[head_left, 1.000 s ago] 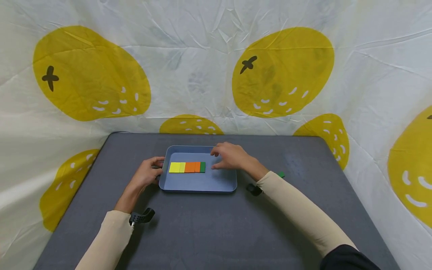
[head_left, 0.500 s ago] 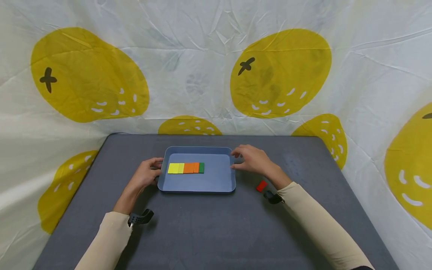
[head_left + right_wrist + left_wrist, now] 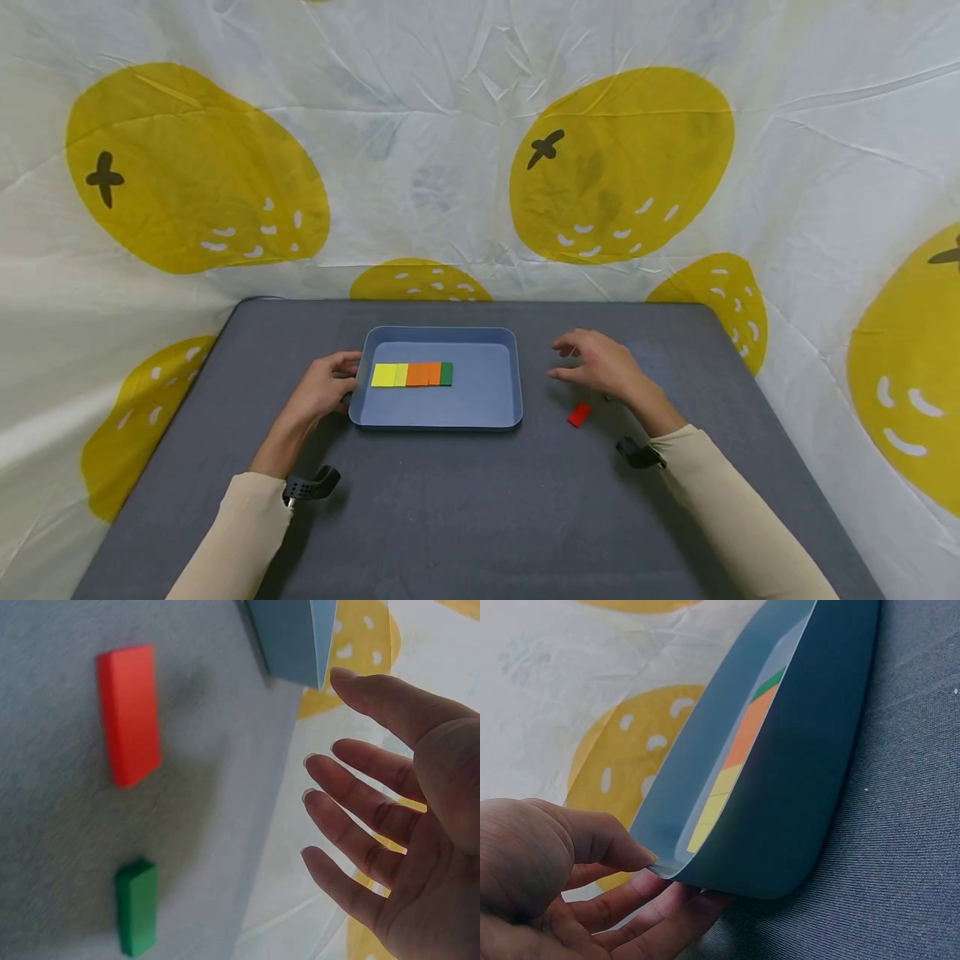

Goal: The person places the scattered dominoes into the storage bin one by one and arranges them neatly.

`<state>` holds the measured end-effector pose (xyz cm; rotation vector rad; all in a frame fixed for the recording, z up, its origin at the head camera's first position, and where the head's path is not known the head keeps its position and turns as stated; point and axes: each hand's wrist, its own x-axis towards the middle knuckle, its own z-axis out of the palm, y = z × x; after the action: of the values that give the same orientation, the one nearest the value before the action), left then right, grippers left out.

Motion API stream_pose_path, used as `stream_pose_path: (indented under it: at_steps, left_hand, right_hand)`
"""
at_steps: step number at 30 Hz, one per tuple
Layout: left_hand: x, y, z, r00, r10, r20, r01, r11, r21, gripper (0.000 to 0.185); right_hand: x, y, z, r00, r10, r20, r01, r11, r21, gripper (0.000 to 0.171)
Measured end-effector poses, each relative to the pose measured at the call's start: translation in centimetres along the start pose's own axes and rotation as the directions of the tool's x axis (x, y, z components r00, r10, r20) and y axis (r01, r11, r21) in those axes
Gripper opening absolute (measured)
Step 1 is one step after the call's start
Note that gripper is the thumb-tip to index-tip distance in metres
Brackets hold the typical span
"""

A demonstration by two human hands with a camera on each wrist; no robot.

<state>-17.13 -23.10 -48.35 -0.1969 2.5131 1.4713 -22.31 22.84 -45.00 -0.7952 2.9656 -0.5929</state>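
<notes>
The blue tray (image 3: pixel 438 417) stood mid-table (image 3: pixel 465 517), its raised rim walling off the row of coloured blocks (image 3: pixel 412 374), with the left hand (image 3: pixel 322 392) gripping its left rim. Right of the tray, the red block (image 3: pixel 579 414) and a green block (image 3: pixel 136 906) lay just beside the open right hand (image 3: pixel 603 367). The table's near edge offered bare passage.

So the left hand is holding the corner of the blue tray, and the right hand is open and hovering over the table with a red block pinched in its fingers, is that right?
Not quite. The right hand is open above the table but holds nothing: the red block lies on the table, as the right wrist view shows. The left hand does hold the blue tray by its corner.
</notes>
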Motion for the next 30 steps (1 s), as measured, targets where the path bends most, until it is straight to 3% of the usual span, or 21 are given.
stream_pose_path:
  at_steps: [13,30]
  left_hand:
    - [-0.1,-0.1,0.2,1.000,0.000,-0.012,0.000,1.000,0.017,0.055]
    - [-0.1,0.0,0.3,1.000,-0.004,-0.012,0.004,1.000,0.020,0.055]
  right_hand:
    - [-2.5,3.0,-0.4,0.995,0.102,0.004,-0.102,0.994,0.025,0.049]
    - [-5.6,5.8,0.4,0.976,0.214,-0.048,-0.216,0.975,-0.050,0.058]
